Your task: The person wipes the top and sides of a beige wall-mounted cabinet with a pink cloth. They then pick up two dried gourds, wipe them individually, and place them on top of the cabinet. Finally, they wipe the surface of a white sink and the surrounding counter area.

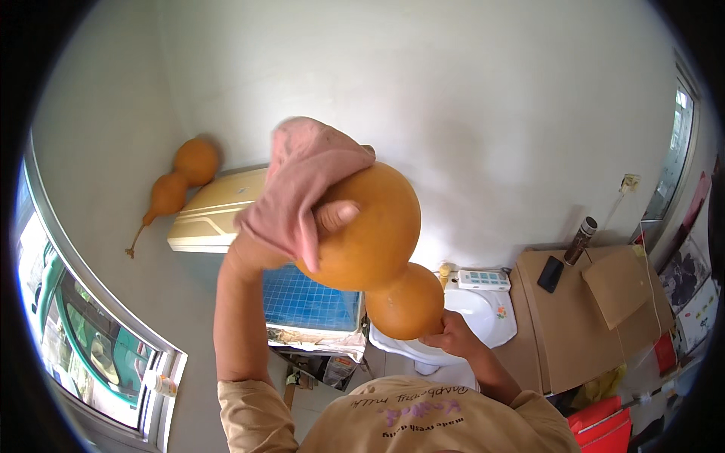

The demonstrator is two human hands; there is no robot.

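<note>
A large orange-brown bottle gourd (374,226) with two bulbs is held up in front of my chest, tilted, its big bulb farther from me. My left hand (336,216) presses a pink cloth (308,170) against the far left side of the big bulb. Only the thumb shows clearly, resting on the gourd; the cloth covers the fingers. My right hand (453,337) grips the gourd at the end of its smaller bulb, and the part inside the fist is hidden.
Another gourd (195,161) leans at the left wall by a cream-lidded appliance (218,218). Blue grid-patterned tiles (311,300) and a white washbasin (481,311) lie below. At right, a cardboard-covered surface (583,340) bears a phone (550,274) and a flask (580,240). A window (102,317) is at left.
</note>
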